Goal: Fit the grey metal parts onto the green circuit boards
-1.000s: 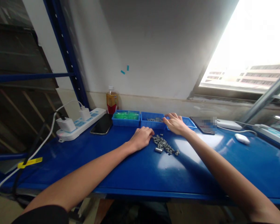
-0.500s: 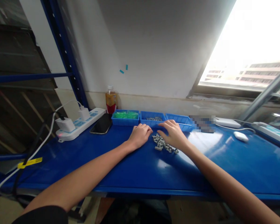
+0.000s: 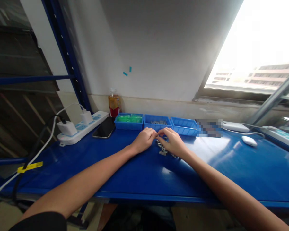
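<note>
My left hand [image 3: 144,140] is closed above the blue table [image 3: 132,173], its fingertips pinched together; what is in them is too small to name. My right hand [image 3: 171,141] meets it, thumb and fingers pinched at the left fingertips, and anything between them is hidden. Under and beside the right hand lies a pile of small silvery metal fasteners [image 3: 162,152], partly covered by that hand. Just behind the hands stands a blue bin [image 3: 156,126] with grey metal pieces in it.
Left of it, another blue bin [image 3: 128,125] holds green plastic packets; a third blue bin [image 3: 184,127] is at right. A bottle [image 3: 114,104], a phone [image 3: 104,128] and a power strip [image 3: 83,130] stand left. A white earphone case [image 3: 249,141] lies right.
My right hand has moved left and its spread fingers have closed, now meeting my left fingertips. It covers more of the fastener pile. The left hand has barely moved.
</note>
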{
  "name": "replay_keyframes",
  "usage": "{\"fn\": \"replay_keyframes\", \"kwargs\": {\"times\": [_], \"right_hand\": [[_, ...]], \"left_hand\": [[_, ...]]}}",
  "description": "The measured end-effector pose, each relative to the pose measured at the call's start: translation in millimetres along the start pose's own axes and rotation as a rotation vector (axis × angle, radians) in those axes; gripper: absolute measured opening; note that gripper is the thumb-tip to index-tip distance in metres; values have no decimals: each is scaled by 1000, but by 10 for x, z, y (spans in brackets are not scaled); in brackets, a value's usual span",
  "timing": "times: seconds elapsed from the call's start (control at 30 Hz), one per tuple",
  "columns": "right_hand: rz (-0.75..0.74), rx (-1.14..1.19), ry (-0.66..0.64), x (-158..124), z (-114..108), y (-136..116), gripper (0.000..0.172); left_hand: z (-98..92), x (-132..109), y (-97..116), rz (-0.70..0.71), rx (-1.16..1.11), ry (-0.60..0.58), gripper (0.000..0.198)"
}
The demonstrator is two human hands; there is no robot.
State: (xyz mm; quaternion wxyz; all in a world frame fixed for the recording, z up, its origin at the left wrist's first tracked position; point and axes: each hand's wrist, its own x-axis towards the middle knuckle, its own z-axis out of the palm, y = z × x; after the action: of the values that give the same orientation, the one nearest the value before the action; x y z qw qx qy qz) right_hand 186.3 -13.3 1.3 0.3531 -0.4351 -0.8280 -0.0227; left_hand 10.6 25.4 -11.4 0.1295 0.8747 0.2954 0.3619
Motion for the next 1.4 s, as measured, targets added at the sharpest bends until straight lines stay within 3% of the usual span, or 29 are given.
{"fn": "replay_keyframes", "kwargs": {"times": [0.53,0.77,1.0,1.13,1.2,1.3,1.4], "right_hand": [[-20,21,27,-7,-7,-23,8],[36,81,80,5,-26,-23,8],[194,177,81,30,-1,-18,22],[229,219,47,26,23,-28,31],[214,197,37,21,20,-29,30],[136,129,63,7,0,-20,15],[48,75,81,-7,-23,-17,20]], "left_hand": [[-46,8,23,-62,-97,39,34],[-47,8,38,-128,-100,115,31],[-49,-46,124,46,33,109,17],[-47,-42,122,47,89,102,15],[-50,-34,113,36,94,104,19],[-54,-24,106,34,90,101,25],[-51,-21,102,46,79,78,28]]}}
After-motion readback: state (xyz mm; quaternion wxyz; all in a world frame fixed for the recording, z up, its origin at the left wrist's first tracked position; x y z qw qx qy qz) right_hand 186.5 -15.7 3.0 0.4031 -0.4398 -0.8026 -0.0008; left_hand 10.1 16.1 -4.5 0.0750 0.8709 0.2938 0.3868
